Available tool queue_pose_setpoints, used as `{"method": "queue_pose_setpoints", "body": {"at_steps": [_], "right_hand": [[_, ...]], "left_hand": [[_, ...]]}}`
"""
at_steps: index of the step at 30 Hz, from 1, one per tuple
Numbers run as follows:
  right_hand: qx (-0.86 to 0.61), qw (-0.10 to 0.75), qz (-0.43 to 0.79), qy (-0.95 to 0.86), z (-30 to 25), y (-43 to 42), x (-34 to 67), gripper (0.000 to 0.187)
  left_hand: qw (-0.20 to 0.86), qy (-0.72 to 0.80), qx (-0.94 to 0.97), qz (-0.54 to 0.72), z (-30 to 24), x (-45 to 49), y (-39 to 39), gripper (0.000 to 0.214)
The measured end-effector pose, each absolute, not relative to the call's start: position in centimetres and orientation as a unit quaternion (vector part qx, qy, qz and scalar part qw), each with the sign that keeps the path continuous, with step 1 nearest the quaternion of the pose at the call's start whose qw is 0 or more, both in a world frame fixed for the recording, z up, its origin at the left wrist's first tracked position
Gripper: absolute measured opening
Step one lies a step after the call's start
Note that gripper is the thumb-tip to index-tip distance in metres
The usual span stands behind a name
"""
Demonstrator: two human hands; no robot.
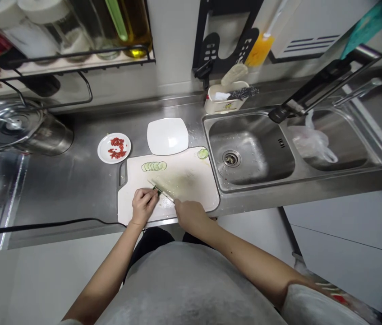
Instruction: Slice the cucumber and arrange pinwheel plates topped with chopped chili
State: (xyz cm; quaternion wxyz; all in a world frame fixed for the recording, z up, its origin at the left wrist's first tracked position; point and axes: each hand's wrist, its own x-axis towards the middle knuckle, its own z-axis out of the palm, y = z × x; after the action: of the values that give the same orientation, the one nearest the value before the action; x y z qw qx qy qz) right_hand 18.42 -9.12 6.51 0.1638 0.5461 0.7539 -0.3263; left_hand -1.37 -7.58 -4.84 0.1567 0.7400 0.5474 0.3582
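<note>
My right hand (191, 216) is wrapped round the handle of a knife (164, 193), whose blade points up and to the left over the white cutting board (194, 176). My left hand (143, 203) pinches a small dark green piece of cucumber (156, 190) against the board, right beside the blade; the fingers hide most of it. Above the hands, a row of overlapping cucumber slices (154, 166) lies on the board. A cucumber end piece (203, 154) sits at the board's upper right corner. Wet bits are scattered near the blade.
A white square dish (167, 135) stands behind the board, and a small plate (101, 149) with chopped red bits is to its left. The steel sink (251, 149) with a faucet (326, 85) adjoins on the right. A metal pot (47, 135) stands far left, under a bottle rack (85, 56).
</note>
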Motion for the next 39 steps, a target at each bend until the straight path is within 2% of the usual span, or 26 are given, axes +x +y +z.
{"method": "queue_pose_setpoints", "body": {"at_steps": [16,32,39], "right_hand": [[0.543,0.136,-0.357,0.748,6.3,-8.5,17.6,0.031],[0.546,0.13,-0.36,0.746,6.6,-8.0,17.2,0.027],[0.541,0.144,-0.367,0.743,6.3,-7.9,17.3,0.031]], "left_hand": [[0.153,0.546,0.742,0.358,-4.6,-1.3,-7.6,0.009],[0.148,0.522,0.743,0.392,-4.4,-1.1,-7.3,0.006],[0.144,0.516,0.749,0.391,-4.4,-1.1,-7.3,0.006]]}}
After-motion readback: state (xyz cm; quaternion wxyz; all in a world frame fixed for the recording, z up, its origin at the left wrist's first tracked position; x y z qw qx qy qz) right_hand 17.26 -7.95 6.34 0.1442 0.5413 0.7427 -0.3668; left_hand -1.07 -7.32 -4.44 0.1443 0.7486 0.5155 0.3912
